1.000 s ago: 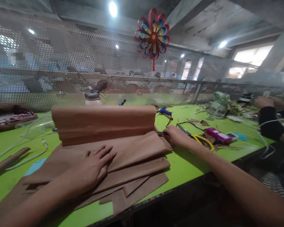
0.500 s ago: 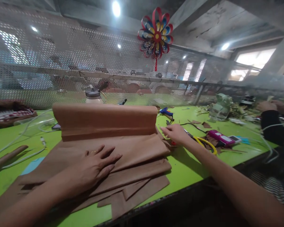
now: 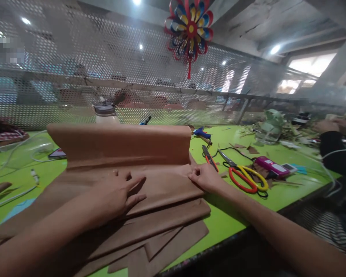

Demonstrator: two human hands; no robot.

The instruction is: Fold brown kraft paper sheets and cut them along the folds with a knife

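Several loose sheets (image 3: 177, 238): brown, overlapping, lay under the rest of the stack, near the front edge of the worktop (image 3: 216, 220).
Left hand (image 3: 115, 194): rested palm down on the upper sheet, fingers spread wide, toward the left of its middle; gripped nothing that showed.
Right hand (image 3: 205, 177): thumb and fingers drawn narrow, pinching the right edge of the brown paper (image 3: 164, 186); how many layers sat between them could not be told.
Brown paper, position: spread from the front edge of the worktop toward its back edge, under the left hand and to the left of the right-hand pinch.
Raised flap (image 3: 127, 145): stood up beyond both hands, its top curled over; long axis ran left to right, roughly in line with the back edge.
Nearer hand: right, just beside the flap's right end; left, just short of the crease near its middle.
Cutter knife (image 3: 210, 158): red and black, just beyond the right hand.
Scissors (image 3: 235, 167): red and yellow handles, handle end toward the front edge.
Glue gun (image 3: 202, 133): blue, past the flap's right end, toward the back edge.
Bottle (image 3: 105, 114): dark lid, behind the flap, near the back edge.
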